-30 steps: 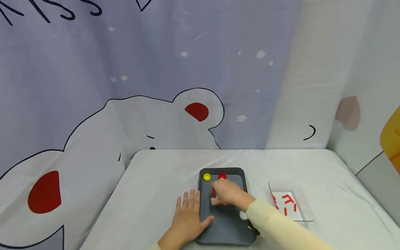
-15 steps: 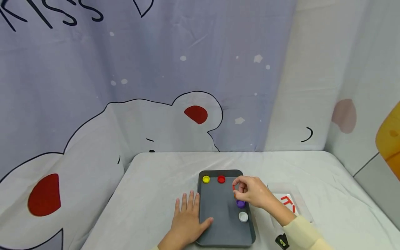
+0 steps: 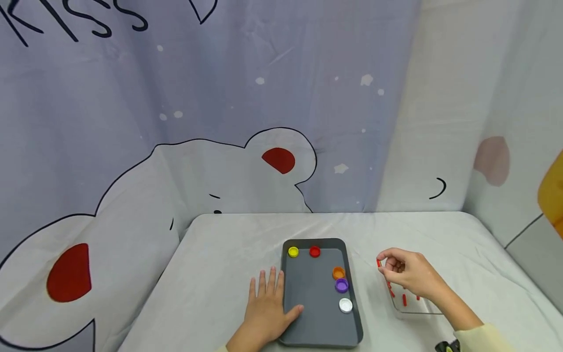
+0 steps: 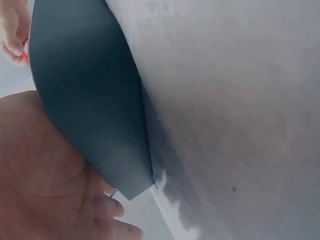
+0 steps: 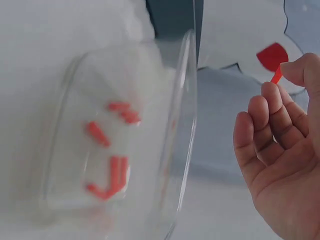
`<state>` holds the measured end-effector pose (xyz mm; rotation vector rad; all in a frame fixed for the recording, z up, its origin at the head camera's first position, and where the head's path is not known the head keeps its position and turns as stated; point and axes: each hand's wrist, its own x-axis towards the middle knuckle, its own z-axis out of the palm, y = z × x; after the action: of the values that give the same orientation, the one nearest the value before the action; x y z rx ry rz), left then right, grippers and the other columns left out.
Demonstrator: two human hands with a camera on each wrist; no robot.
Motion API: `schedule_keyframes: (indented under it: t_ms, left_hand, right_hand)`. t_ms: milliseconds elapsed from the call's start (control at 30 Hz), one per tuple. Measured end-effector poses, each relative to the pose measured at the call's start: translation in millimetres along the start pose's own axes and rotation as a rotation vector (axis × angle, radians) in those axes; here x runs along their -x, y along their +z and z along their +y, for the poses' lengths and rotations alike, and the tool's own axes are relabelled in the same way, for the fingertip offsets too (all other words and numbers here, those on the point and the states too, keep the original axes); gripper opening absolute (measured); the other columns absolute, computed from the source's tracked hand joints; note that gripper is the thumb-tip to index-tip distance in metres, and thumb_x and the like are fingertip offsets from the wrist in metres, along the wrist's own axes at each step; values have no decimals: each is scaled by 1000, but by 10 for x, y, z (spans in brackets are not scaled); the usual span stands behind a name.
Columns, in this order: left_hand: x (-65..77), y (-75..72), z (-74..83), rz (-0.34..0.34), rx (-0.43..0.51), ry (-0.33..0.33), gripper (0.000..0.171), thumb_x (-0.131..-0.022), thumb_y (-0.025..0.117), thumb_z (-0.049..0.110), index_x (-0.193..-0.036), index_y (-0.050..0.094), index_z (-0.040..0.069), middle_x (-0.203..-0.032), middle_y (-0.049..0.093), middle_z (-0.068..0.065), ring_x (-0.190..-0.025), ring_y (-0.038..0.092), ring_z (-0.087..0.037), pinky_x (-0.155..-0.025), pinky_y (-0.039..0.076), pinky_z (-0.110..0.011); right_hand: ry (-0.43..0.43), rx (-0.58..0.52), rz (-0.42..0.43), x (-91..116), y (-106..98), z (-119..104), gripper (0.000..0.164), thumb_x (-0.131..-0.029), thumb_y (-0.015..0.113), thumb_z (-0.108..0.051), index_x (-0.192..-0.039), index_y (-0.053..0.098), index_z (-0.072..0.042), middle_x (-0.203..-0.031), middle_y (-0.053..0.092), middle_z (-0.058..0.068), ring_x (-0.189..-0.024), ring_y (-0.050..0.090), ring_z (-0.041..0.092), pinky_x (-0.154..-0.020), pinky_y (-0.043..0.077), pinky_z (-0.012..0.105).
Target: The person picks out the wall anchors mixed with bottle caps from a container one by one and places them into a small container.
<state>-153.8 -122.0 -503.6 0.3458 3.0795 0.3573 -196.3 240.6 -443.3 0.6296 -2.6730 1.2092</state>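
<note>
My right hand [image 3: 409, 271] hovers above the clear plastic box [image 3: 417, 313], pinching a small red stick [image 5: 277, 75] between thumb and index finger. Several similar red sticks [image 5: 114, 172] lie inside the box. My left hand [image 3: 266, 313] rests with fingers spread on the white cloth, its thumb reaching over the left rim of the dark grey tray [image 3: 314, 327]. At the tray's far end are a yellow cap [image 3: 293, 252] and a red cap [image 3: 314, 251]. Along its right side sit an orange cap [image 3: 338, 273], a purple cap [image 3: 341, 285] and a white cap [image 3: 345, 305].
A white cloth [image 3: 228, 264] covers the table, with the tray in the middle and the box to its right. Behind hangs a printed curtain [image 3: 237, 88], which continues along both sides.
My right hand has moved right, from over the tray to above the clear box, still pinching the red stick. My left hand has stayed at the tray's left edge.
</note>
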Motion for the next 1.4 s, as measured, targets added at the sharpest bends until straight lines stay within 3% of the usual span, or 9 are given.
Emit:
schedule_keyframes:
  t_ms: [467,833,1200,1400]
  left_hand:
    - [8,36,-11,-30,9,-33,98,-92,50,74,-160,30,6,-167,20,-19,-152,14,-47,-119,8,-66]
    - [22,22,14,-33,17,-35,99,-91,50,74,-160,30,6,-167,20,-19,-152,14,-47,-119,8,-66]
    - [40,14,25,-41,28,-40,98,-92,50,74,-160,30,5,-167,20,-19,-153,14,-47,-119,7,-66]
    - [19,-75,-7,-52,61,-23,93,-95,45,73,-158,34,5,-167,21,-19,-153,14,-46,-119,9,-66]
  right_hand:
    - [0,5,18,301,-200,392,19,-87,75,-1,-105,71,-6,-73,60,-13,-66,63,3,-57,48,21]
    - [29,10,13,411,-246,475,19,-89,75,-4,-107,71,-9,-73,62,-13,-74,72,10,-60,49,22]
    - [8,55,44,404,-267,512,26,-88,77,-6,-114,71,-2,-73,60,-15,-67,60,1,-60,47,19]
    - [48,139,149,406,-322,503,22,-92,75,-11,-113,74,-6,-82,67,-12,-72,59,-4,-62,49,18]
